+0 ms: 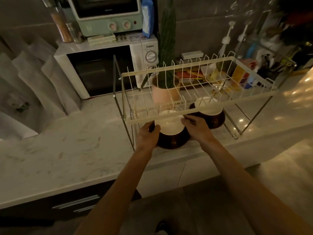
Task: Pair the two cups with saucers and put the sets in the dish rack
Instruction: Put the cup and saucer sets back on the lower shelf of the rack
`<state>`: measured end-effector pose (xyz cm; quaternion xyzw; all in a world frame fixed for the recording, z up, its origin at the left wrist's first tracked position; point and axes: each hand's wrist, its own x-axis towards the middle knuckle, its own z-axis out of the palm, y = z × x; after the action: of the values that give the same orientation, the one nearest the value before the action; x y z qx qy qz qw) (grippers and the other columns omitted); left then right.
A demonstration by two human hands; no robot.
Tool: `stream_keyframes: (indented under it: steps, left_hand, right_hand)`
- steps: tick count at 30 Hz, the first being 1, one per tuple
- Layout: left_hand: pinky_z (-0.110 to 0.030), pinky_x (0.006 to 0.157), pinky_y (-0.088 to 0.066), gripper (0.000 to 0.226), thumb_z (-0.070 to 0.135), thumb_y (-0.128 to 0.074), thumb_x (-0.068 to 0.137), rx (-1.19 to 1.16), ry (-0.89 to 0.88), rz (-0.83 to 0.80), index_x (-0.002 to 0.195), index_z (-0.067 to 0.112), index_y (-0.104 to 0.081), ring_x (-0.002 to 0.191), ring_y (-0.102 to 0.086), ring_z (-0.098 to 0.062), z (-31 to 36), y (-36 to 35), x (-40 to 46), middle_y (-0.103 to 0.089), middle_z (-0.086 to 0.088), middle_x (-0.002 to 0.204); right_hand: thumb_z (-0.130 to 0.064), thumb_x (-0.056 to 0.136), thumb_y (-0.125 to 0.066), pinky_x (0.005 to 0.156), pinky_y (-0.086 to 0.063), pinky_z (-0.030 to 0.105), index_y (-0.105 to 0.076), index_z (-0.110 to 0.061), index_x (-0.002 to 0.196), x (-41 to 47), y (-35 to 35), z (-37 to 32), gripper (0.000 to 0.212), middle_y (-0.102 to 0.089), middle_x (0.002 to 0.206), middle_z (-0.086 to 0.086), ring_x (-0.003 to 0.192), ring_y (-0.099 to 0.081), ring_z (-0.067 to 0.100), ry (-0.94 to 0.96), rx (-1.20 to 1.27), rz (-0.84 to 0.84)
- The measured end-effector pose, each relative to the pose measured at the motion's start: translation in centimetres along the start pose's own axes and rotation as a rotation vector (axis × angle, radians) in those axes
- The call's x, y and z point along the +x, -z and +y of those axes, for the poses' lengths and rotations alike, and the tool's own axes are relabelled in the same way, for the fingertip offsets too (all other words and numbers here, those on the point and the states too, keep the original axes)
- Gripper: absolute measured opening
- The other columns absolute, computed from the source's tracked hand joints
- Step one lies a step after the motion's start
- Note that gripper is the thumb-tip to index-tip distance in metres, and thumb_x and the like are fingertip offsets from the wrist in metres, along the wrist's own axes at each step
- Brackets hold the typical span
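Two white cups stand on dark brown saucers under the upper tier of the cream wire dish rack (199, 78). The near cup (170, 127) sits on its saucer (171, 143) at the rack's front edge. My left hand (149, 135) grips the left side of this set. On its right side, my right hand (197, 127) holds the cup and saucer, fingers near the rack's front bar. The far cup (209, 106) rests on its saucer (215, 121) further right and deeper in, untouched.
A pink pot with a tall cactus (165, 92) stands behind the rack's left part. A white microwave (105, 68) with a green mini oven on top is at the back left. Bottles and boxes crowd the back right. Marble counter (67, 146) stretches left.
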<state>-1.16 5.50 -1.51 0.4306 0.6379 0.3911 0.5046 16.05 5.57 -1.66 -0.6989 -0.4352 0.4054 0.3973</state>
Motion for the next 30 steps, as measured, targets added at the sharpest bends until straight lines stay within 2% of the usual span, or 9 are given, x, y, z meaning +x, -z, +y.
stream_keyframes:
  steps: [4,7,8,10,14,18,25,28,30]
  left_hand:
    - [-0.048,0.092,-0.055,0.035,0.024,-0.058,0.091,-0.046,0.013,0.04,0.125,0.022,-0.059,0.113,-0.06,-0.024,0.2,-0.5,1.3,-0.062,-0.001,0.12]
    - [-0.049,0.09,-0.055,0.009,0.035,-0.062,0.089,-0.068,0.006,0.063,0.098,0.036,-0.064,0.111,-0.06,-0.021,0.6,-0.9,2.0,-0.061,0.006,0.109]
    - [-0.049,0.089,-0.056,0.001,0.039,-0.063,0.088,-0.072,0.012,0.071,0.089,0.039,-0.063,0.109,-0.061,-0.021,0.7,-1.0,2.2,-0.063,0.006,0.106]
    - [-0.048,0.086,-0.057,0.005,0.042,-0.063,0.087,-0.089,0.046,0.076,0.085,0.038,-0.065,0.104,-0.064,-0.02,0.9,-1.1,2.4,-0.067,0.005,0.101]
    - [-0.046,0.084,-0.057,0.022,0.036,-0.064,0.087,-0.113,0.066,0.092,0.106,0.025,-0.067,0.103,-0.064,-0.021,0.7,-1.2,3.0,-0.069,-0.004,0.111]
    - [-0.03,0.062,-0.055,0.008,0.021,-0.063,0.091,-0.144,-0.002,0.065,0.092,0.029,-0.064,0.083,-0.064,-0.01,0.5,-0.6,3.2,-0.067,0.004,0.089]
    - [-0.033,0.067,-0.056,0.015,0.024,-0.062,0.091,-0.101,-0.043,0.075,0.08,0.034,-0.063,0.081,-0.064,-0.01,0.4,-0.2,3.6,-0.067,0.007,0.083]
    - [-0.039,0.073,-0.058,0.015,0.024,-0.061,0.092,-0.101,-0.046,0.07,0.08,0.034,-0.062,0.084,-0.064,-0.015,0.5,-0.1,3.5,-0.067,0.005,0.084]
    - [-0.037,0.073,-0.057,0.014,0.027,-0.062,0.091,-0.02,-0.125,0.065,0.079,0.035,-0.061,0.083,-0.064,-0.014,0.3,0.0,3.5,-0.066,0.006,0.083]
  right_hand:
    - [-0.057,0.076,-0.06,0.101,-0.049,0.045,-0.065,-0.024,0.121,1.5,-0.5,0.1,0.056,-0.067,0.122,-0.003,0.116,-0.06,0.017,-0.007,-0.003,-0.044]
    - [-0.067,0.069,-0.058,0.103,-0.048,0.046,-0.055,-0.03,0.133,2.5,-0.6,0.1,0.074,-0.059,0.136,-0.004,0.126,-0.053,0.017,-0.002,0.026,-0.098]
    - [-0.063,0.072,-0.058,0.103,-0.047,0.047,-0.054,-0.029,0.135,2.8,-0.7,-0.1,0.071,-0.057,0.138,-0.003,0.127,-0.052,0.019,-0.007,0.027,-0.12]
    - [-0.05,0.084,-0.058,0.104,-0.046,0.047,-0.057,-0.024,0.131,3.4,-0.8,-0.4,0.054,-0.059,0.135,0.0,0.126,-0.053,0.021,-0.002,0.0,-0.146]
    - [-0.027,0.094,-0.056,0.099,-0.046,0.038,-0.066,-0.012,0.113,4.2,-1.0,-0.8,0.026,-0.066,0.115,0.004,0.113,-0.059,0.023,0.046,-0.017,-0.16]
    - [-0.027,0.095,-0.055,0.096,-0.049,0.045,-0.063,-0.012,0.111,4.5,-1.4,-0.9,0.024,-0.064,0.105,0.003,0.102,-0.061,0.023,0.069,-0.023,-0.176]
    - [-0.03,0.094,-0.055,0.095,-0.048,0.043,-0.063,-0.012,0.102,4.7,-1.8,-0.9,0.02,-0.064,0.098,0.003,0.103,-0.061,0.026,0.1,-0.038,-0.185]
    - [-0.029,0.095,-0.055,0.086,-0.046,0.037,-0.06,-0.019,0.087,4.3,-1.7,-1.2,0.014,-0.061,0.083,-0.005,0.093,-0.059,0.021,0.092,-0.024,-0.19]
    - [-0.028,0.096,-0.053,0.085,-0.043,0.035,-0.059,-0.02,0.086,4.0,-1.5,-1.5,0.015,-0.065,0.088,0.001,0.094,-0.059,0.023,0.1,-0.058,-0.198]
